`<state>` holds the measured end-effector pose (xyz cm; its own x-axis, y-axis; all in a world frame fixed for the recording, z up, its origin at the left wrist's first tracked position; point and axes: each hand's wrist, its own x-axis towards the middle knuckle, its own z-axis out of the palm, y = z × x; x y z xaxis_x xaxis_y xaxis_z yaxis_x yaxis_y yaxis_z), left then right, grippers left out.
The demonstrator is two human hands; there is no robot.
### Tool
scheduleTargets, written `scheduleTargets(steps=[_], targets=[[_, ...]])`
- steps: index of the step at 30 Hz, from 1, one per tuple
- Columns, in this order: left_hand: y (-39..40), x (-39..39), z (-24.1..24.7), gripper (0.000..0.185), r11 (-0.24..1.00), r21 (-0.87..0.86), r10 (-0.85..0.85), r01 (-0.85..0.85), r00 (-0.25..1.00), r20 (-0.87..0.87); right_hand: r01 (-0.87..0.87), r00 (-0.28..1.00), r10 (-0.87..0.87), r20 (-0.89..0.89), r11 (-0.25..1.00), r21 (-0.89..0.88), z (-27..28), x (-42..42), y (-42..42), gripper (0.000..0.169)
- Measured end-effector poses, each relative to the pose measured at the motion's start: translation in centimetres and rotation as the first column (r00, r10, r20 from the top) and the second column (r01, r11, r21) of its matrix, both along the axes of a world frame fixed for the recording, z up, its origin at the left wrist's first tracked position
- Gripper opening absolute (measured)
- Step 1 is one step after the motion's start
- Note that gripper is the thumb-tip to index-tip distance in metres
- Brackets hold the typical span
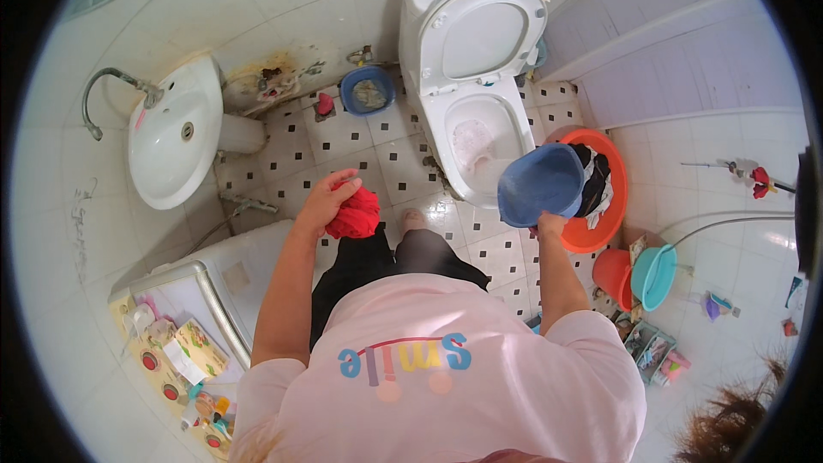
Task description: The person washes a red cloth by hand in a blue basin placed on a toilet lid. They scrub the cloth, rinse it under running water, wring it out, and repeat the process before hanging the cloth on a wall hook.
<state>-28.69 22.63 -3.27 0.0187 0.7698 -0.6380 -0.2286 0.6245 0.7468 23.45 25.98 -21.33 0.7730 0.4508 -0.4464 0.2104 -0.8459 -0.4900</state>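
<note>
My left hand (326, 204) holds a bunched red cloth (355, 213) above the tiled floor, over my left leg. On the other side, my right hand (551, 224) grips the rim of a blue plastic basin (537, 186), which is tilted beside the front of the toilet bowl (514, 170). The inside of the basin shows no cloth. Foamy, pinkish water (472, 141) lies in the bowl, and the toilet lid (485, 38) is up. Partly behind the blue basin is an orange tub (615, 161) holding black and white clothes (596, 183).
A white washbasin (173, 167) and a washing machine (251, 263) with boxes and bottles on top stand at the left. Near the wall, a small blue basin (368, 91) holds a cloth. A red bucket (611, 276) and a turquoise bucket (654, 278) are at the right.
</note>
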Motion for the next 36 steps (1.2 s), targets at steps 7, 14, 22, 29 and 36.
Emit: scheduleTargets(steps=[7,14,22,29,36], targets=[[-1.3,-0.9,0.0,0.042,0.998,0.039,0.059,-0.059,0.998,0.000,-0.264,0.893,0.316,0.321,0.945,-0.194,5.5,-3.4,0.2,0.084],[-1.7,-2.3,-0.1,0.040,0.995,0.050,0.085,-0.085,0.996,0.015,-0.426,0.771,0.470,0.430,0.882,-0.201,10.2,-7.1,2.0,0.081],[-3.0,-7.4,0.0,0.027,0.831,0.095,0.536,-0.547,0.835,0.121,-0.390,0.896,0.373,0.240,0.921,0.025,8.8,-17.0,5.6,0.065],[-4.7,-18.2,3.6,0.016,0.348,0.173,0.885,-0.921,0.384,0.263,-0.486,0.345,0.509,-0.789,0.816,0.314,8.1,-36.6,8.5,0.031],[-10.4,-28.1,7.5,0.017,-0.037,0.264,0.921,-0.964,0.070,0.382,-0.735,0.037,0.564,-0.825,0.575,0.360,15.0,-61.7,11.2,0.027]])
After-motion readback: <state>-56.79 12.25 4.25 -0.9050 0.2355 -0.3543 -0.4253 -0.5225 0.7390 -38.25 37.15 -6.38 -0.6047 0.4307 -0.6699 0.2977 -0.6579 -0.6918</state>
